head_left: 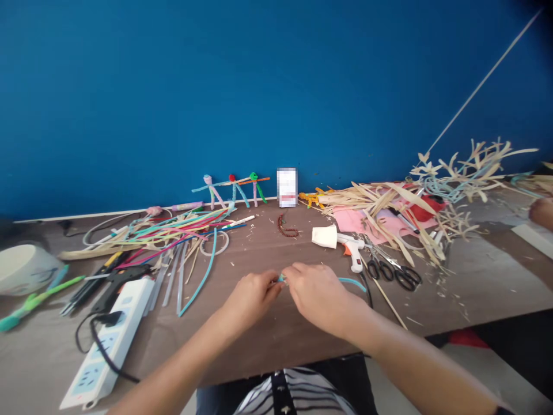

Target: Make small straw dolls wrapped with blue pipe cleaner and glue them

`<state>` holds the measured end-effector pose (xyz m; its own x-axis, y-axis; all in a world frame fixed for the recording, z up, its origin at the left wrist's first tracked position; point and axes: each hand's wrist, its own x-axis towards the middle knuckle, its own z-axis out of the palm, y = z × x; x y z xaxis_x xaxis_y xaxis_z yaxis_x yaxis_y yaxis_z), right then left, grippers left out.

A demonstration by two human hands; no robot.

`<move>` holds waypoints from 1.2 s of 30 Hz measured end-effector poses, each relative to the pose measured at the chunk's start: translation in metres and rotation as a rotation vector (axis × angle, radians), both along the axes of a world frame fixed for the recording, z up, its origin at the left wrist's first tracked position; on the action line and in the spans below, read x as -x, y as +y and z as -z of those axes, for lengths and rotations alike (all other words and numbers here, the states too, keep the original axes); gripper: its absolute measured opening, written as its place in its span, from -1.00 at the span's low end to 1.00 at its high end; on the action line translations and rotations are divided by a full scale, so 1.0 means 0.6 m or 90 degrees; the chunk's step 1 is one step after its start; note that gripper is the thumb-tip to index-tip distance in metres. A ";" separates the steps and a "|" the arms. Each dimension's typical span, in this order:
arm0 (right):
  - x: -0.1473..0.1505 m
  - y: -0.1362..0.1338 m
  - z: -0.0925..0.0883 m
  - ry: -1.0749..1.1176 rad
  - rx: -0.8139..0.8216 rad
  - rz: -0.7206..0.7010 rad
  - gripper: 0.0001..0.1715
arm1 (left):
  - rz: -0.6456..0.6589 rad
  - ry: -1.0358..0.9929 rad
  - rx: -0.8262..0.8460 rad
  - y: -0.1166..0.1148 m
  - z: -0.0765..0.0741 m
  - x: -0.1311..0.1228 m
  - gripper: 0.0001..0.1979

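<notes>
Both hands are close together over the near part of the brown table [276, 346], just above the person's striped shirt [294, 395]. The left hand [250, 297] and the right hand [317, 294] are both closed in a fingertip pinch on a thin blue strip [352, 282], and their fingers hide most of the gripped part. The strip lies nearly flat, its long axis running left to right, and its free end curves out past the right hand and points right.

Just right of the right hand lie a black cord [367, 291] and a thin wooden stick [386, 302]. Farther right are two pairs of black scissors [393, 271]. To the left of the left hand lie a long blue strip [200, 276] and a white power strip [108, 340].

Ahead of the hands are a white glue gun [354, 251], a white paper cup [325, 236], and a string of dark beads [287, 225]. Beyond them, dried leaves [375, 202] and colored strips [173, 236] are heaped, and small twisted figures [233, 190] stand against the blue wall [276, 86]. Another person's hand [542, 212] shows at the far right edge.
</notes>
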<state>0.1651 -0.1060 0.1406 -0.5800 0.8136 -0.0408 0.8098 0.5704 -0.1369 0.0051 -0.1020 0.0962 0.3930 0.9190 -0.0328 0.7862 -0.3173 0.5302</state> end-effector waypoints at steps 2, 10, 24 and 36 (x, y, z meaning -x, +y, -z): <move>0.001 -0.007 0.003 0.019 -0.007 0.006 -0.76 | -0.029 -0.062 0.001 0.000 0.003 -0.001 -0.83; 0.003 -0.015 0.019 0.121 0.011 0.030 -0.64 | -0.094 -0.276 0.027 0.005 0.006 -0.008 -0.81; -0.011 -0.015 0.026 0.231 0.007 0.043 -0.74 | -0.150 -0.592 0.271 0.008 0.008 -0.014 -0.75; -0.020 -0.011 0.030 0.274 0.012 0.044 -0.73 | -0.153 -0.665 0.353 0.003 -0.006 -0.018 -0.75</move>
<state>0.1768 -0.1126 0.1226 -0.4918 0.8524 0.1775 0.7128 0.5113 -0.4801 0.0156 -0.1000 0.0998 0.2861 0.9340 -0.2139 -0.0948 0.2497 0.9637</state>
